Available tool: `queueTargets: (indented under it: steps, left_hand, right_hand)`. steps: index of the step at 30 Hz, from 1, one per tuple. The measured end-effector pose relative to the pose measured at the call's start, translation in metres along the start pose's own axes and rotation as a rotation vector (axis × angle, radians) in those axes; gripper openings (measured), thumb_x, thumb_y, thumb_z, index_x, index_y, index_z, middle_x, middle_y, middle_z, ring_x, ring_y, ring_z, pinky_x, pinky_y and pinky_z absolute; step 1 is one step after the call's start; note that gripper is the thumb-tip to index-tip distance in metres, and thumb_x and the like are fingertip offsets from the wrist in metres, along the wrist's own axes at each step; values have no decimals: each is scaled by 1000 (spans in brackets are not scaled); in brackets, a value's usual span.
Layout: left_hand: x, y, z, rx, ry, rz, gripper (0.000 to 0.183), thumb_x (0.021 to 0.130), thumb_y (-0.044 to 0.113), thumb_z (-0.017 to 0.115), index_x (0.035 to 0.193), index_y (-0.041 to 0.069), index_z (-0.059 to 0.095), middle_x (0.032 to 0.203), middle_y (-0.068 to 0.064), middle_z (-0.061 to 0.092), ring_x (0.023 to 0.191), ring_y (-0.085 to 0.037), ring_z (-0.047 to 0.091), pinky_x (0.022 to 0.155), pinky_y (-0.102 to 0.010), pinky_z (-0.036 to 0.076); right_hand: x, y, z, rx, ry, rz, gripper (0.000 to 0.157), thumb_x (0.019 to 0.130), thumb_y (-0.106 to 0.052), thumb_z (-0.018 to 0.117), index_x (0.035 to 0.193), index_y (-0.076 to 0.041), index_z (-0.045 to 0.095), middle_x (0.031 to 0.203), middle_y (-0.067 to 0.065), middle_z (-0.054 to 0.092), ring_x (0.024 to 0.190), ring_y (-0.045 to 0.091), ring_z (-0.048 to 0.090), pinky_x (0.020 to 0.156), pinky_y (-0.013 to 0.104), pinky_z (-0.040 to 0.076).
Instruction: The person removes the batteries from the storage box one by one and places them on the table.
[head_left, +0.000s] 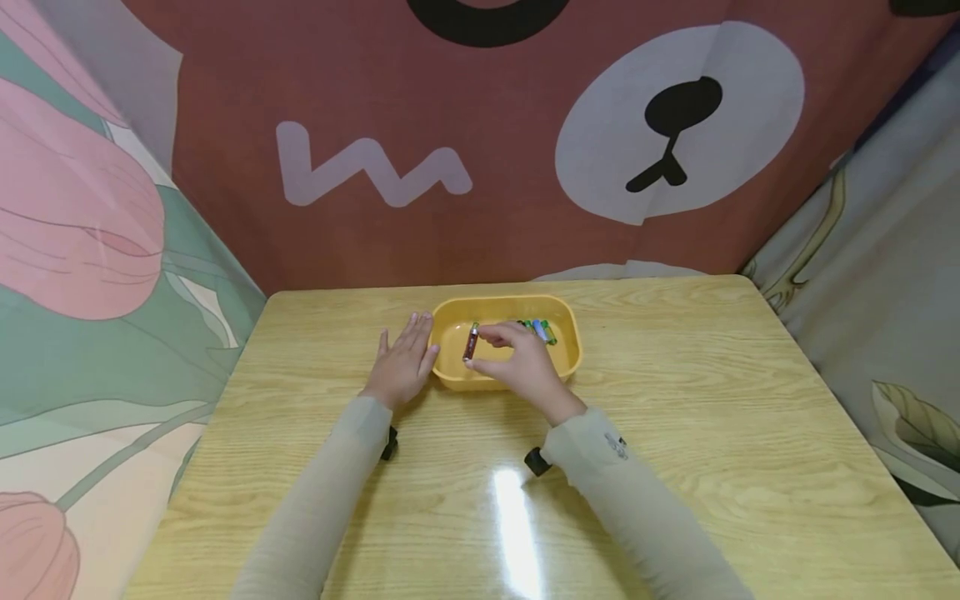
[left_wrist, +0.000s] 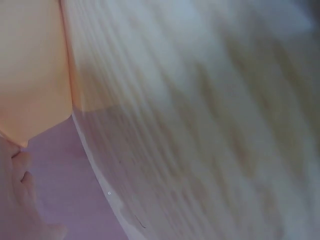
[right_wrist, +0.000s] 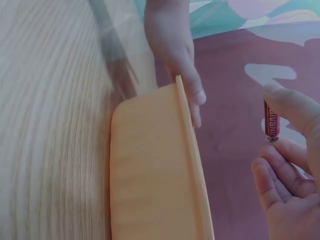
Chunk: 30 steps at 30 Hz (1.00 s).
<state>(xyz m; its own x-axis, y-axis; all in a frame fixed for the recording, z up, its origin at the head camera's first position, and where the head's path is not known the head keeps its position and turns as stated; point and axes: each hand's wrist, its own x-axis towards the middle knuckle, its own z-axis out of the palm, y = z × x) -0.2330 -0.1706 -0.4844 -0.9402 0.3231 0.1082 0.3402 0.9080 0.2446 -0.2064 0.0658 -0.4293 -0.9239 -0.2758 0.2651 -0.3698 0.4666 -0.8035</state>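
A yellow plastic basket-like tray point(head_left: 506, 385) stands near the far edge of the table. My right hand point(head_left: 525, 367) pinches a dark red battery point(head_left: 471, 343) by its two ends, between thumb and fingers, over the left part of the tray. In the right wrist view the battery point(right_wrist: 271, 120) shows printed lettering. Several green and blue batteries point(head_left: 549, 332) lie in the tray's right side, partly hidden by the right hand. Against the tray's left rim rests my left hand point(head_left: 401, 367), its fingers straight. The left wrist view catches only its fingers point(left_wrist: 22, 180) beside the tray wall point(left_wrist: 35, 75).
The light wooden table point(head_left: 675, 417) spreads around the tray. Behind it hangs a reddish-brown cloth point(head_left: 510, 233) with a printed bear face, and flowered cloths point(head_left: 82, 217) hang at the sides. Each wrist wears a small black device point(head_left: 537, 461).
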Motion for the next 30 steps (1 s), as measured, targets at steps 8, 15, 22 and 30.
queueTargets:
  steps: [8,15,22,30]
  left_hand:
    - [1,0,0,13,11,0,60,102,46,18,153,17,5,157,3,6,143,-11,-2,112,-56,-2]
    - [0,-1,2,6,15,7,60,102,46,17,153,15,6,158,0,9,143,-13,-1,111,-59,1]
    - [-1,-1,4,-36,6,2,60,102,45,20,152,19,1,158,-1,10,142,-10,-4,111,-53,-9]
    - [0,-4,4,-9,14,14,60,102,43,21,152,15,3,158,0,6,143,-13,-2,113,-53,-1]
  right_hand:
    - [-13,-3,5,95,28,-13,49,73,-38,80,115,-17,66,108,-7,62,100,20,60,91,37,49]
    - [-29,-3,14,140,49,-51,48,73,-32,81,116,-17,67,107,-7,62,98,14,59,89,31,50]
    - [-41,-4,24,188,56,-89,46,73,-26,82,115,-15,67,105,3,65,97,24,61,87,30,51]
    - [-51,-2,39,245,33,-63,45,72,-21,82,114,-12,67,105,5,64,97,29,61,88,36,51]
